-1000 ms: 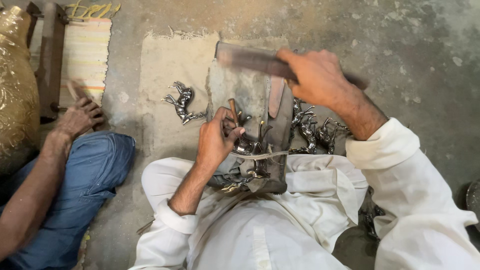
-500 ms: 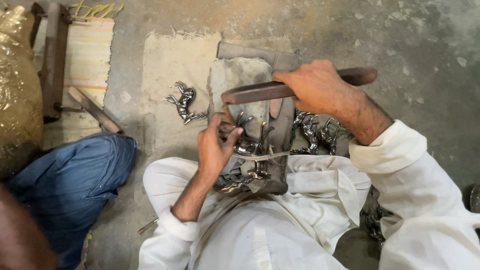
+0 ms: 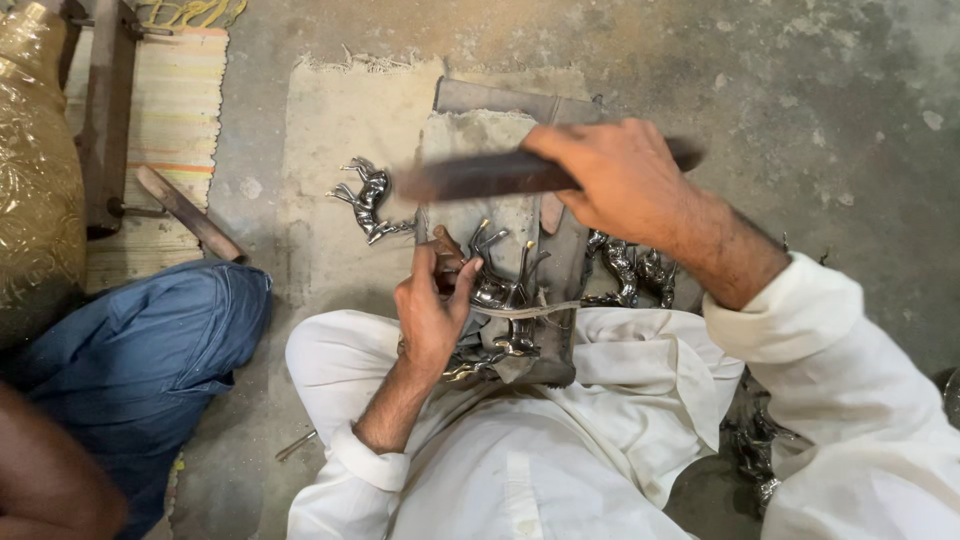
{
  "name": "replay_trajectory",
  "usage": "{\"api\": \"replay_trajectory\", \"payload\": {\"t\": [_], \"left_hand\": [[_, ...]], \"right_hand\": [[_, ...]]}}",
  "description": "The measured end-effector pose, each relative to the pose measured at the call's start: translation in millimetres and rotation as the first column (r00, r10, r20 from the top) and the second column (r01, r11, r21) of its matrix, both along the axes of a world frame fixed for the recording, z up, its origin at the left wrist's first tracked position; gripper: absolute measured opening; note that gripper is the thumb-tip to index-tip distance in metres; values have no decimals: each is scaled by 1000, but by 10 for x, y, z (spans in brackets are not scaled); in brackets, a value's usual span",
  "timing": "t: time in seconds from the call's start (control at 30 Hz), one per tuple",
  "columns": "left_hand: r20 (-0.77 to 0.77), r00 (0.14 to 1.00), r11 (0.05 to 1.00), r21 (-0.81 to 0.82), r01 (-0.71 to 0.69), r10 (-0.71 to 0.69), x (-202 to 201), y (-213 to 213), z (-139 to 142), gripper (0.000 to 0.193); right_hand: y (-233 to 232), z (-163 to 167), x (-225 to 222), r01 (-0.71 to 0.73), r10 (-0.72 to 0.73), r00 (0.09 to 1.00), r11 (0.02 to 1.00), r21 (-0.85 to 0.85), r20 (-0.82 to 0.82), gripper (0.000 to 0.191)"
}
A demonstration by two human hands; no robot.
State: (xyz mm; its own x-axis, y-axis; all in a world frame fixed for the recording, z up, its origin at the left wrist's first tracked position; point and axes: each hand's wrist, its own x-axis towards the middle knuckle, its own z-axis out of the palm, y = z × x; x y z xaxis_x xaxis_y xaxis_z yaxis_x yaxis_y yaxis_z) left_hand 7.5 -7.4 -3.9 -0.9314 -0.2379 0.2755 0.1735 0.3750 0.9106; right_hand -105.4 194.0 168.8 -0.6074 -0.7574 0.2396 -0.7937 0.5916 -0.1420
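Note:
My left hand presses a shiny metal horse figurine against a padded work block set between my knees; a cord runs across the figurine. My right hand grips a long dark flat metal tool, like a file, held crosswise above the figurine and blurred by motion. Another metal horse figurine lies on the mat to the left of the block. More shiny figurines lie at the right of the block, under my right forearm.
A second person sits at the left, with a blue-trousered knee and a bare arm. A large gold embossed vessel stands far left. A wooden frame and a stick lie on a striped mat. The floor is rough concrete.
My right hand has kept stroking the tool across the figurine, shifting it leftward and slightly up. The other person's hand near the stick has withdrawn. My left hand has stayed on the figurine.

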Motion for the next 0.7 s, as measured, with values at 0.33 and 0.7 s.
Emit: {"api": "replay_trajectory", "payload": {"t": [0.33,0.7], "left_hand": [[-20,997,992,100,73,-71,-103,-74,15,29],[79,754,724,-228,651,-653,-620,-273,345,39]], "right_hand": [[66,39,-14,144,-146,989,930,337,-17,45],[755,-753,381,487,-449,725,870,74,523,43]]}}
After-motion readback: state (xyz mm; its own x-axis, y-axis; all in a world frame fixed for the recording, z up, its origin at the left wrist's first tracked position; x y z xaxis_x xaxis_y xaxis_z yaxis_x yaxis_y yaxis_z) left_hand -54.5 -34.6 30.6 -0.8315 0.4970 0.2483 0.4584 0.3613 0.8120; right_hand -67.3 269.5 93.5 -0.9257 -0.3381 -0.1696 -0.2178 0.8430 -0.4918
